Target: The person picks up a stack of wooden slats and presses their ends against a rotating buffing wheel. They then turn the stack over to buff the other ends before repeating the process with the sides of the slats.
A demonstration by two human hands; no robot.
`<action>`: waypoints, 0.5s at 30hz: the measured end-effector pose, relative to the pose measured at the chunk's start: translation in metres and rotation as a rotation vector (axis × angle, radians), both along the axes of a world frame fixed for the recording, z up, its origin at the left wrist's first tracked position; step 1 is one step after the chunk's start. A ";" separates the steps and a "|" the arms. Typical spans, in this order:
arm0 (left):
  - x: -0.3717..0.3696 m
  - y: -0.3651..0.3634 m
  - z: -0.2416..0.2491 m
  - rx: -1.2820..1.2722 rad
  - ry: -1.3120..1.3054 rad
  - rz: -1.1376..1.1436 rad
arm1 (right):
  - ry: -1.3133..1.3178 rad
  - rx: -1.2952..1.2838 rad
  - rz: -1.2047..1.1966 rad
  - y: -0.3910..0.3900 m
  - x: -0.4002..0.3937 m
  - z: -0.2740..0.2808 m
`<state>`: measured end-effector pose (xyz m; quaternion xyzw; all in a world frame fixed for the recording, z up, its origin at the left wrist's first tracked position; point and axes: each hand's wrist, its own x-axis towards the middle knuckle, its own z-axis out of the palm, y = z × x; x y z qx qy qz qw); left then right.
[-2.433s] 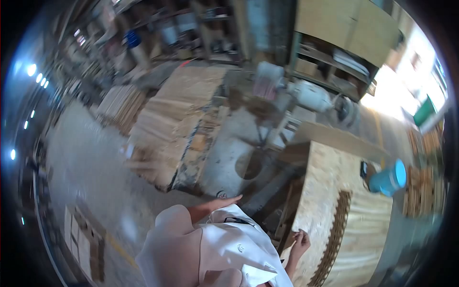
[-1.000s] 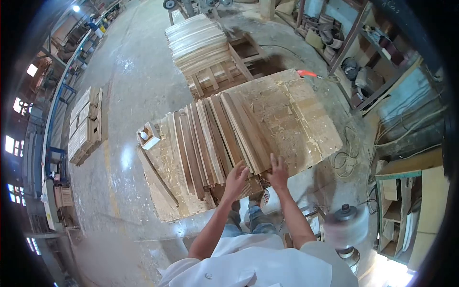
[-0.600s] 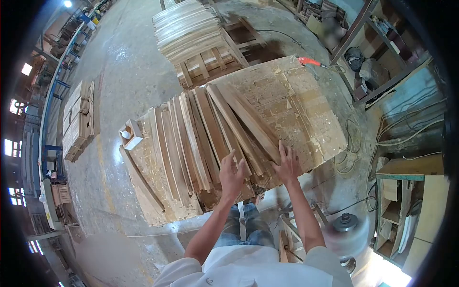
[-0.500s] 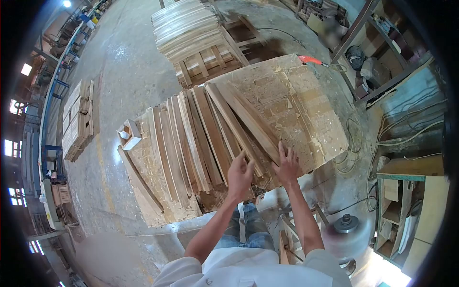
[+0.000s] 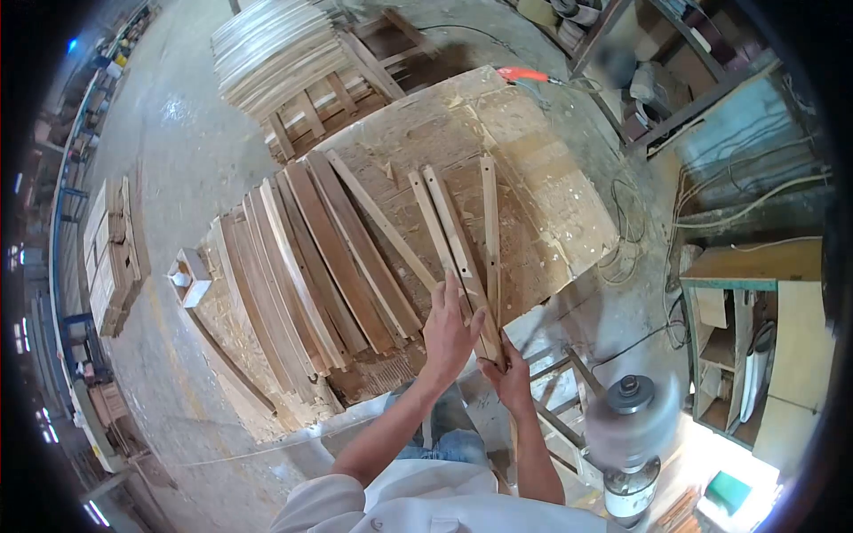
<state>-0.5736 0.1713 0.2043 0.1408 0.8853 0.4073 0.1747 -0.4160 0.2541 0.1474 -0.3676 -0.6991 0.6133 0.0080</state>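
My right hand [image 5: 508, 377] is closed around the near end of a wooden strip [image 5: 455, 226] that has small holes in its face. My left hand [image 5: 451, 338] lies along the left side of this strip with its fingers stretched out. A thinner strip [image 5: 426, 209] runs close on the left, partly covered by my left hand. To the right, another strip with holes [image 5: 490, 204] points away from me, its near part by my right hand. A lone slanted strip [image 5: 378, 213] lies left of my left hand. Several brown wooden strips [image 5: 329, 258] lie side by side further left.
The strips lie on a worn, glue-stained worktable [image 5: 560, 200]. A small white box [image 5: 190, 277] sits at its left edge, and an orange-handled tool [image 5: 524, 75] at its far corner. Behind is a wood stack [image 5: 275, 62]. A round-topped machine [image 5: 630, 395] stands right, near a cabinet [image 5: 751, 266].
The strips on the right have been spread apart and turned, so faces with holes now show. My right hand has moved nearer to me and closed on a strip end. The view has shifted right.
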 end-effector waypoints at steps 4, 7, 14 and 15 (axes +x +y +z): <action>-0.014 0.018 -0.001 -0.110 0.038 -0.004 | 0.069 -0.115 -0.034 0.002 -0.007 0.018; -0.024 0.033 -0.004 -0.144 0.095 0.017 | 0.029 -0.109 -0.048 0.006 -0.007 0.016; -0.035 0.042 -0.007 -0.135 -0.002 0.022 | 0.099 -0.283 -0.106 0.018 0.001 -0.003; -0.035 0.041 -0.007 -0.148 0.006 0.030 | 0.136 -0.343 -0.145 0.021 0.001 -0.010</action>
